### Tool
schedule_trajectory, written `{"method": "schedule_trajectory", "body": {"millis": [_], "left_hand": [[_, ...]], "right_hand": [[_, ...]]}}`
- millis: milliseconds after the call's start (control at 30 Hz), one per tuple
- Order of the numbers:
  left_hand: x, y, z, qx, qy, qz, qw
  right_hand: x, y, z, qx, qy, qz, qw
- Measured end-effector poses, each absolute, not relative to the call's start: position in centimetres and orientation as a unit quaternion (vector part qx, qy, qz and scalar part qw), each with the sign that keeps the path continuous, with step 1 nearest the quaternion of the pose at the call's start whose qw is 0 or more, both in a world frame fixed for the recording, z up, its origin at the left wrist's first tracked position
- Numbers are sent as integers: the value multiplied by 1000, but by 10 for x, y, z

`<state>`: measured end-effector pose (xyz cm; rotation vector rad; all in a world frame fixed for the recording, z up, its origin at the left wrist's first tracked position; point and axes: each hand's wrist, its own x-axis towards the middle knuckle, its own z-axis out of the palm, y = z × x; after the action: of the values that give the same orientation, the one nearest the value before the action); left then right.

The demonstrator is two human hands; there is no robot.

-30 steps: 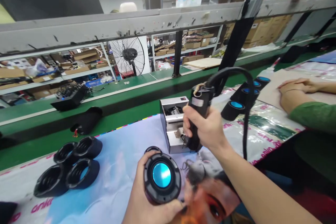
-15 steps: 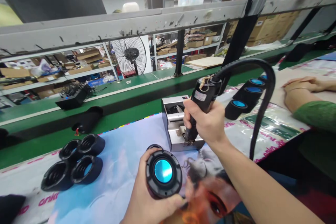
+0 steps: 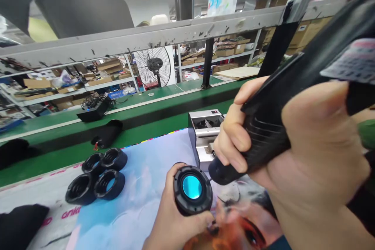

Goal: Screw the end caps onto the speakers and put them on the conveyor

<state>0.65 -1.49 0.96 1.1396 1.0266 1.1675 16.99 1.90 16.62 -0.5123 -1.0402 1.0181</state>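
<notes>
My left hand point(image 3: 172, 211) is wrapped round a black cylindrical speaker point(image 3: 179, 192), whose ringed end with a shiny blue disc point(image 3: 192, 187) faces up towards me. Close to the camera, my right hand point(image 3: 316, 152) grips a black electric screwdriver point(image 3: 269, 129), slanting down to the left. Its thin bit meets the right edge of the speaker's ring, though whether it sits on a screw I cannot make out. Behind both hands stands a silver screw feeder point(image 3: 202, 140), partly covered by my right fingers.
Several black ring-shaped housings point(image 3: 109, 183) stand at the left on the poster-covered bench point(image 3: 140, 179). A black cylinder point(image 3: 108, 133) lies on the green surface behind them. Dark cloth point(image 3: 23, 224) is at the lower left. A grey rail point(image 3: 164, 33) crosses above the bench.
My right hand has brought the electric screwdriver from the screw feeder towards me and down to the speaker's edge. My left hand still holds the speaker. The view has shifted slightly.
</notes>
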Motion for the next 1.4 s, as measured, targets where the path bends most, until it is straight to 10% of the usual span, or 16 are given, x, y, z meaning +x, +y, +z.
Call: {"method": "schedule_trajectory", "body": {"millis": [500,933,1400], "left_hand": [[1,-18,-15,515,419,503,554],[11,-34,-33,674,374,594,228],[11,-36,-34,636,378,611,281]], "right_hand": [[182,23,163,-247,-467,457,716],[168,14,158,-240,-452,553,657],[169,12,150,-232,-445,539,677]]}}
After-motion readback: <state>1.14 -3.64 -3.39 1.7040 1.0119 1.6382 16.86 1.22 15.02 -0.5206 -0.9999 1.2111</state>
